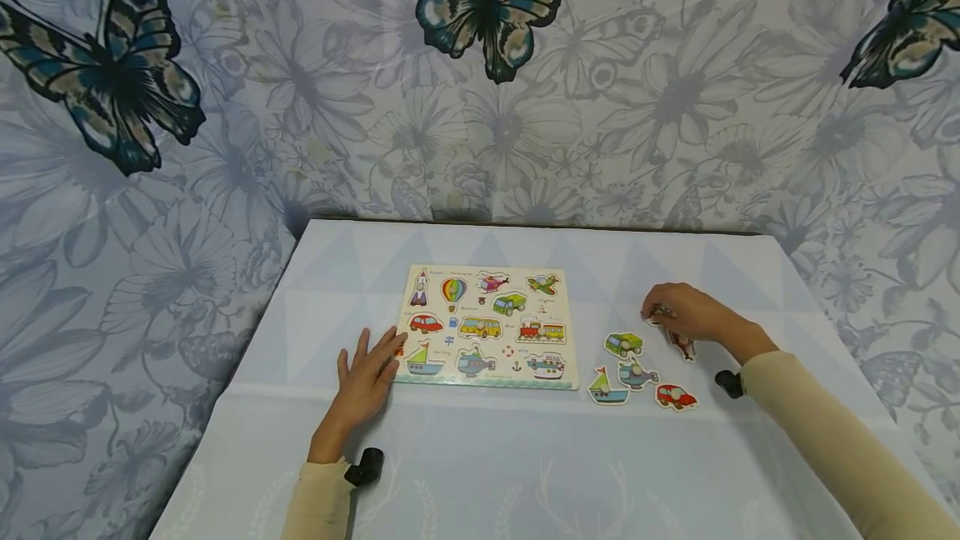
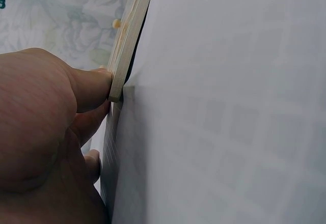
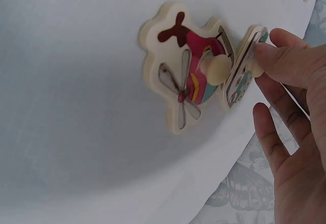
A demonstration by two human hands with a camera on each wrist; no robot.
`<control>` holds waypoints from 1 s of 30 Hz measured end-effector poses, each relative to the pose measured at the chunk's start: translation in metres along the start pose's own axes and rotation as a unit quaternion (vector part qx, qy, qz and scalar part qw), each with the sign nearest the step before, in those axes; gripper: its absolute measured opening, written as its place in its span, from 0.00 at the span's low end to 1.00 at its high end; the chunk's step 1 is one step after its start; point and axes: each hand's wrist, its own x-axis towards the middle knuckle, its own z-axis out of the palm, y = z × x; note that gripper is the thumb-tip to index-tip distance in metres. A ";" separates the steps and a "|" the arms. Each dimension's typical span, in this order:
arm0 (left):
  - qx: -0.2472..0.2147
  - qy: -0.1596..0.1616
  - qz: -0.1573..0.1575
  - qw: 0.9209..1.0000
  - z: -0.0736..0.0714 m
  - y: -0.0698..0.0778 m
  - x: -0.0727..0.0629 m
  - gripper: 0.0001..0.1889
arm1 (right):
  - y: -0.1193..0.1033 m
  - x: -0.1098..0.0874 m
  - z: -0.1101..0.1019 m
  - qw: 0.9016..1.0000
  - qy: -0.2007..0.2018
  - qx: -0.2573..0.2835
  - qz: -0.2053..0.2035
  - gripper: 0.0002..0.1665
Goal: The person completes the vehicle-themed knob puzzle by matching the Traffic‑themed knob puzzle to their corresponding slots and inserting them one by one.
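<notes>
Right now my right hand (image 1: 686, 312) pinches a knobbed piece (image 3: 238, 85) between thumb and finger, the piece tipped on edge against the surface (image 1: 465, 448); its picture is too slanted for me to name. Just beside it, on the side away from my palm, lies a pink helicopter piece (image 3: 189, 76) with a round wooden knob. Nearer my body and to the left of that hand lie a green car piece (image 1: 623, 345), a blue helicopter piece (image 1: 637, 374) and a sailboat piece (image 1: 607, 387), with a red car piece (image 1: 676, 397) nearly straight below it. Well to the left, my left hand (image 1: 363, 377), fingers extended, touches the edge of the picture board (image 1: 495, 382). The board shows vehicles in rows; I cannot tell which are fitted pieces.
</notes>
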 end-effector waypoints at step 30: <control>-0.015 -0.009 -0.018 1.000 -0.002 0.002 -0.001 0.24 | -0.015 0.007 -0.014 0.997 0.038 0.010 -0.061 0.08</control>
